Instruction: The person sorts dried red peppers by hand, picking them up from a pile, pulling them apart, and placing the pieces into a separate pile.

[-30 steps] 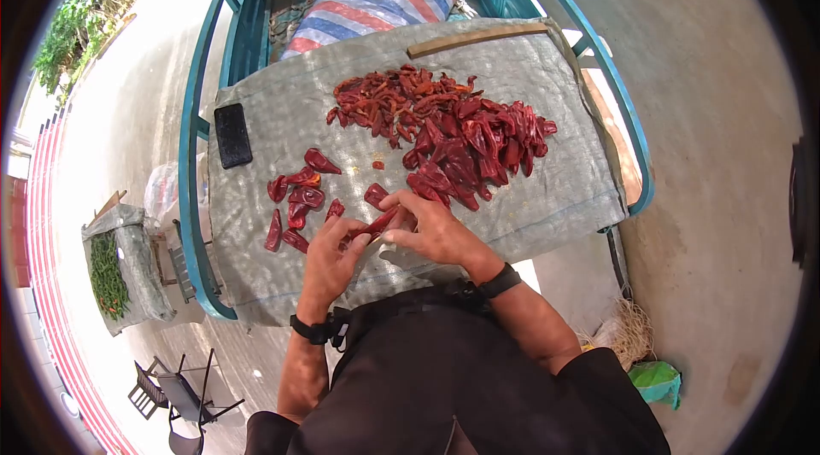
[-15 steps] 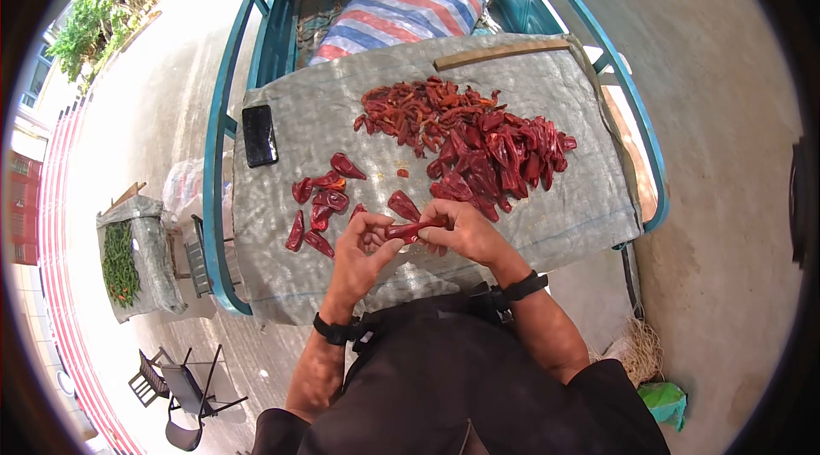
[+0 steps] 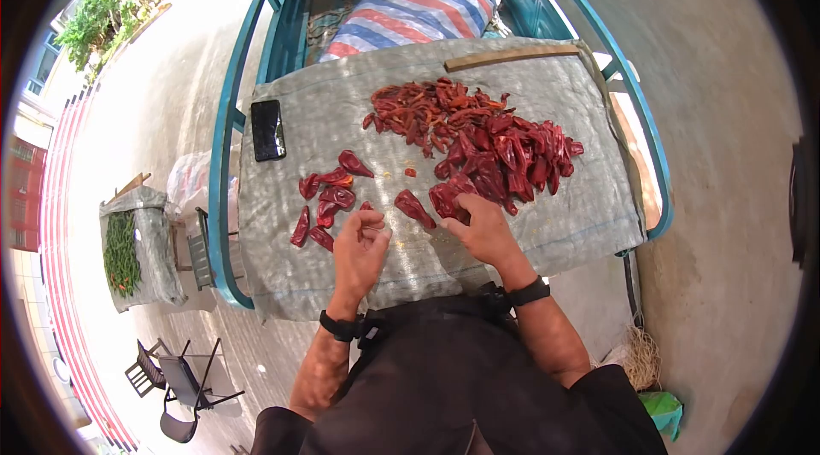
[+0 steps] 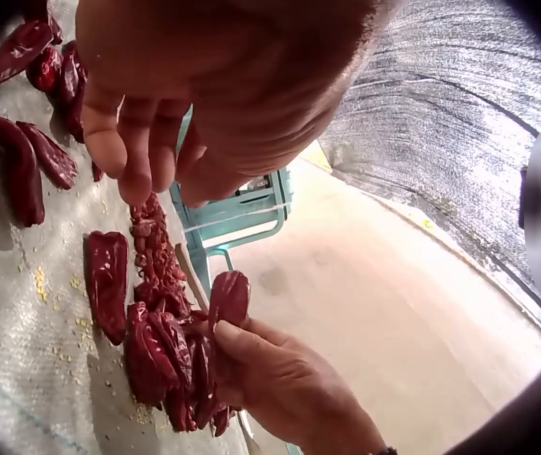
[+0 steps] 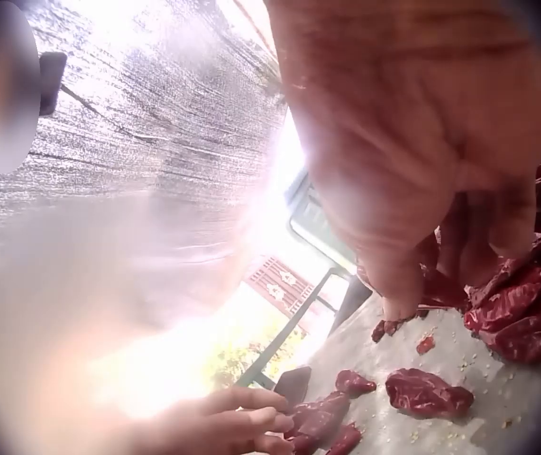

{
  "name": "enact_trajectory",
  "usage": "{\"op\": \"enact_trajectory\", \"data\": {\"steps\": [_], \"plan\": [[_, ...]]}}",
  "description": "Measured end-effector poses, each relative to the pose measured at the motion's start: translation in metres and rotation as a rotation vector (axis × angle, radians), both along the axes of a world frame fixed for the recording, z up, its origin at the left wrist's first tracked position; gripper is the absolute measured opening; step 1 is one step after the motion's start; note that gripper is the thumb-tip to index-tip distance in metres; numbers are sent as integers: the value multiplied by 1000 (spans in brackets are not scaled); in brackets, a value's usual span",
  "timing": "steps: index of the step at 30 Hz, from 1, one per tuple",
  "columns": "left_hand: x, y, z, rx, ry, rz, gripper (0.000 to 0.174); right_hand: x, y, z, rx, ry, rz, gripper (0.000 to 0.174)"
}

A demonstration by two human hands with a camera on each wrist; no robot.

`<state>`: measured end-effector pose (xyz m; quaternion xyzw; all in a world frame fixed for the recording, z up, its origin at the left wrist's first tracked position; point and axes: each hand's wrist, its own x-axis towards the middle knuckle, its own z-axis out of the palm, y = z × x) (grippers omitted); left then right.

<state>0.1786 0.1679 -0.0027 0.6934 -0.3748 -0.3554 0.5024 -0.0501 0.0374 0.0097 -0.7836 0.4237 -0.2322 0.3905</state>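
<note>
My right hand (image 3: pixel 489 237) pinches a dried red pepper (image 4: pixel 229 294) between thumb and fingers, at the near edge of a heap of large red peppers (image 3: pixel 512 165). The left hand (image 3: pixel 359 257) hovers over the cloth with fingers loosely bent and nothing in them. Between the hands lies a single wrinkled pepper (image 3: pixel 415 208). Several more peppers (image 3: pixel 335 197) are scattered beyond the left hand, one partly hidden by its fingers. Narrower torn red pieces (image 3: pixel 427 109) spread out behind the heap.
Grey woven cloth (image 3: pixel 299 276) covers the surface, dotted with pale seeds. A black phone (image 3: pixel 267 131) lies at its left, a wooden strip (image 3: pixel 512 57) along the back. Teal rails (image 3: pixel 224 199) flank both sides, and a striped sack (image 3: pixel 418 7) lies behind.
Earlier both hands held one pepper together in front of the body. Now they are apart: the right has moved to the heap's near edge, and the left is empty.
</note>
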Motion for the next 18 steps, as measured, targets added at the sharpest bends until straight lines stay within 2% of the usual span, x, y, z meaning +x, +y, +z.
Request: {"op": "enact_trajectory", "data": {"steps": [3, 6, 9, 12, 15, 18], "plan": [[13, 8, -5, 127, -196, 68, 39, -3, -5, -4, -70, -55, -102, 35], [25, 26, -13, 110, -746, -39, 41, -6, -7, -3, -94, -51, -224, 33], [21, 30, -12, 246, -753, -76, 40, -8, -10, 3, 52, -40, -198, 33], [25, 30, -31, 132, -835, -98, 38, -9, -12, 3, 164, -58, -148, 31], [26, 27, -39, 214, -862, -136, 35, -6, -11, 4, 206, -51, -102, 28], [24, 22, -34, 225, -658, -121, 31, -1, -8, 11, 224, -44, -49, 28]]}}
